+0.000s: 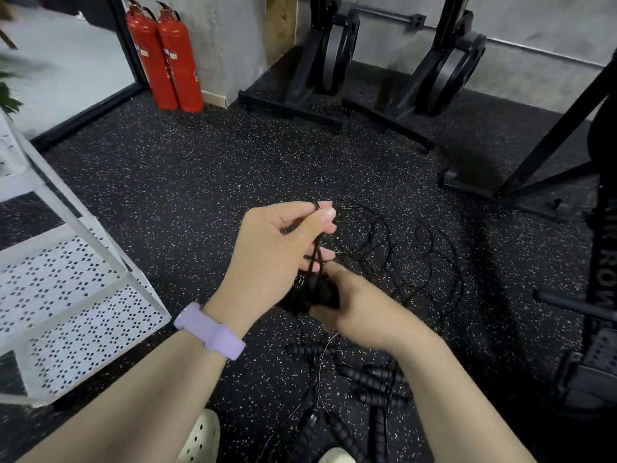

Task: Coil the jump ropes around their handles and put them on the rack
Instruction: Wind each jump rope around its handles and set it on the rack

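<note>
Now thin black rope (317, 259) pinched, loops trailing onto floor (187, 182)

Thin black jump-rope cord (430, 262) loops tangled on the speckled floor; black ribbed foam handles (370, 379) lie scattered nearby; white perforated metal rack (66, 295) stands left.

Black jump ropes (384, 262) on black white-speckled floor (187, 182), white rack (76, 295) with black diamond-dot perforations at 9 o'clock, two red extinguishers (167, 58) at 11, lilac wristband (210, 330), cream clogs (200, 436) at 6.
</note>
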The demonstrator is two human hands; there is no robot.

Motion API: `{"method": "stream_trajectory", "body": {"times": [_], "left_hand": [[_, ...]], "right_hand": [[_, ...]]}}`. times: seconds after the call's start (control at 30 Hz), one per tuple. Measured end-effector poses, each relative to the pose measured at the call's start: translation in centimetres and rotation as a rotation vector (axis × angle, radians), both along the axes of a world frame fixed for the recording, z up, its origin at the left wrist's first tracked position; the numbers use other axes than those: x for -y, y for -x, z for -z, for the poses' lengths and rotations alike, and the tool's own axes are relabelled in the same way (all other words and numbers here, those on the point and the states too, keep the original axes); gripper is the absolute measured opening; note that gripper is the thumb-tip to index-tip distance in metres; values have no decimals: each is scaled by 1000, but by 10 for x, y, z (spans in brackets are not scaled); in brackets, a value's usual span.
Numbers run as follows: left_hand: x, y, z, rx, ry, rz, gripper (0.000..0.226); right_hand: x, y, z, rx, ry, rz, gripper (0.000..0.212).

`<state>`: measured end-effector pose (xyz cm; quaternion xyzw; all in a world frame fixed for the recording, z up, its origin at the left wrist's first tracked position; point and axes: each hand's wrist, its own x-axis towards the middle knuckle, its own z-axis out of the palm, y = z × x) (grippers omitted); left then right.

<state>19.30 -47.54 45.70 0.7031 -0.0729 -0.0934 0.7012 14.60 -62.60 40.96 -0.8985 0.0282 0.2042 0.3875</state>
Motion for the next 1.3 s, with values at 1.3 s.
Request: {"method": "stream_trajectory", "body": {"times": [1.3], "left_hand": [[-18,-25,26,64,-533,244,46]], "right_hand": [[11,9,-14,381,15,286,64]]}}
